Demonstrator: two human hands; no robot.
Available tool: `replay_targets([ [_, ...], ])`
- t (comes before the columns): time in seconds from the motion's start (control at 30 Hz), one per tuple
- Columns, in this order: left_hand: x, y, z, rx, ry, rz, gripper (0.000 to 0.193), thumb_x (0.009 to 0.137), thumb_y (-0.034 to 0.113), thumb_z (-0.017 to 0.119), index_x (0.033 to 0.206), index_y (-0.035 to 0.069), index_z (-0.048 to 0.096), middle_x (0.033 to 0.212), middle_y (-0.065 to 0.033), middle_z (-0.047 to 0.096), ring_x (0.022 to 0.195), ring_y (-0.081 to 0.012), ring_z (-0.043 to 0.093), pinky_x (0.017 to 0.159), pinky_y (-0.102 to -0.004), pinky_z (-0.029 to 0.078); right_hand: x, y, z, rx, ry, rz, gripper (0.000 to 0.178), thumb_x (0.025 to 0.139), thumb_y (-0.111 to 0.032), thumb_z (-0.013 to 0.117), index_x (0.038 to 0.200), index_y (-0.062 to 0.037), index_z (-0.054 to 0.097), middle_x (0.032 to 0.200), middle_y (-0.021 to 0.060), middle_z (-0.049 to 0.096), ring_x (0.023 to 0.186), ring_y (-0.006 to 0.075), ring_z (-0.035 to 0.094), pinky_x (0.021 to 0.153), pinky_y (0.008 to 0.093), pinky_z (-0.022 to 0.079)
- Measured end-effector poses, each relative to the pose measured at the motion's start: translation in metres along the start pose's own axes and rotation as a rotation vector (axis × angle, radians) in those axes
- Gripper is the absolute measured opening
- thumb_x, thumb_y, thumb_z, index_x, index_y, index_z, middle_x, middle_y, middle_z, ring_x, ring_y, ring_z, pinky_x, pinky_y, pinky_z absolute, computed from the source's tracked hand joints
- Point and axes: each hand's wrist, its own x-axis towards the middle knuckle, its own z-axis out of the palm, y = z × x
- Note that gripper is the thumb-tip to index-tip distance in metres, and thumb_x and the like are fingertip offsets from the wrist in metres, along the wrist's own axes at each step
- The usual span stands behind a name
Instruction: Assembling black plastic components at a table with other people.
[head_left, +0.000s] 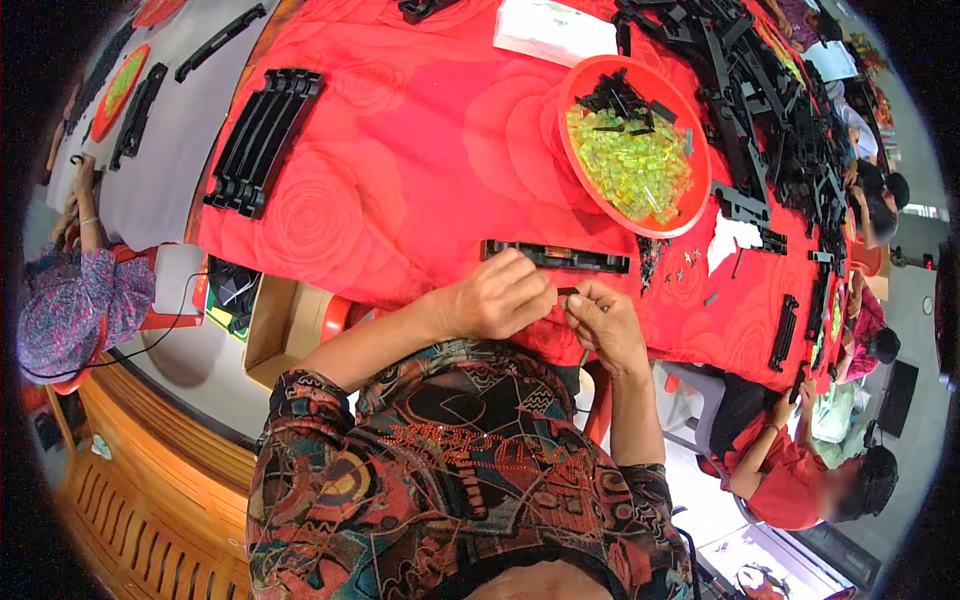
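My left hand (500, 296) is closed just in front of the table's near edge, its fingertips curled toward my right hand; what it grips is hidden. My right hand (608, 322) pinches a small dark strip (568, 291) between thumb and finger. The strip's left end reaches up to my left fingers. Right beyond both hands, a long black plastic housing (600, 262) lies crosswise on the red cloth, partly covered by my left hand.
A red bowl (702, 190) holds yellow-green translucent bits and black slivers. Black plastic parts (760, 110) are heaped at right. Several long black parts (262, 140) lie side by side at left. A white paper (555, 32) lies at the back. Co-workers (800, 480) sit around.
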Motion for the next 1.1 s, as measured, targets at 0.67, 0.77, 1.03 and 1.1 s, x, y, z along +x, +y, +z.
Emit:
replay_targets([
  [0.67, 0.001, 0.003, 0.006, -0.052, -0.040, -0.129, 0.033, 0.066, 0.020, 0.075, 0.090, 0.002, 0.061, 0.094, -0.0090, 0.056, 0.078, -0.0235, 0.056, 0.072, -0.0373, 0.046, 0.004, 0.002, -0.012, -0.092, 0.204, -0.090, 0.008, 0.084, -0.008, 0.067, 0.078, -0.0044, 0.062, 0.065, -0.0061, 0.054, 0.051, 0.0004, 0.039, 0.044, 0.0180, 0.027],
  [0.77, 0.004, -0.011, -0.003, 0.044, -0.058, -0.235, 0.031, 0.068, 0.020, 0.075, 0.089, 0.002, 0.061, 0.093, -0.0098, 0.056, 0.078, -0.0254, 0.055, 0.072, -0.0390, 0.045, 0.011, -0.003, -0.006, -0.142, 0.365, -0.227, 0.007, 0.083, -0.006, 0.067, 0.078, -0.0024, 0.064, 0.064, -0.0068, 0.053, 0.052, 0.0003, 0.038, 0.046, 0.0184, 0.027],
  [1.03, -0.007, -0.023, -0.003, 0.056, -0.277, -0.344, 0.032, 0.071, 0.016, 0.073, 0.099, 0.006, 0.061, 0.095, -0.0085, 0.054, 0.088, -0.0260, 0.052, 0.076, -0.0389, 0.043, 0.044, 0.011, -0.002, -0.366, 0.525, -0.408, 0.011, 0.081, -0.008, 0.069, 0.076, 0.0011, 0.066, 0.056, -0.0091, 0.044, 0.052, 0.0008, 0.033, 0.046, 0.0205, 0.025],
  [1.1, -0.010, -0.024, -0.002, 0.066, -0.292, -0.346, 0.031, 0.072, 0.015, 0.073, 0.099, 0.006, 0.062, 0.093, -0.0078, 0.054, 0.086, -0.0254, 0.052, 0.074, -0.0380, 0.043, 0.046, 0.012, -0.001, -0.382, 0.541, -0.402, 0.012, 0.080, -0.009, 0.070, 0.075, 0.0014, 0.066, 0.055, -0.0091, 0.042, 0.051, 0.0008, 0.032, 0.045, 0.0211, 0.024],
])
